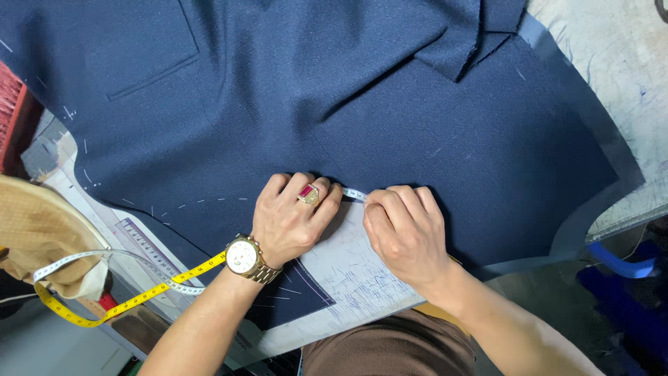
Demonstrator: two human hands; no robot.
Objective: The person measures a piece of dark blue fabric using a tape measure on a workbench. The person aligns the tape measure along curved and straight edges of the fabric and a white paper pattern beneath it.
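**Both hands pinch a tape measure at the hem of a navy garment**

Down through the head camera, I see a navy blue garment panel (334,104) spread flat over a worn white worktable (612,63), with a patch pocket stitched at its upper left and a folded flap of the same cloth near the top right. White chalk dashes curve along its lower left edge.

My left hand (291,221) lies knuckles up on the fabric's lower edge, fingers curled down and closed on a tape measure (353,193). It wears a ring with a red stone (309,194) and a gold wristwatch (245,257). The tape shows as a short white stretch between the two hands. A yellow length passes under the left wrist and loops off to the left, over a tan cloth bundle (35,230) at the table's edge.

My right hand (407,230) sits just beside the left, fingertips pressed together and pinching the other end of that white stretch against the cloth edge. The two hands are nearly touching.

Below the hands, a pale pattern sheet (348,278) marked with blue scribbles pokes out from beneath the garment. A clear ruler (149,251) lies to the left of it, partly under the tape. Brown clothing (390,348) fills the bottom middle.
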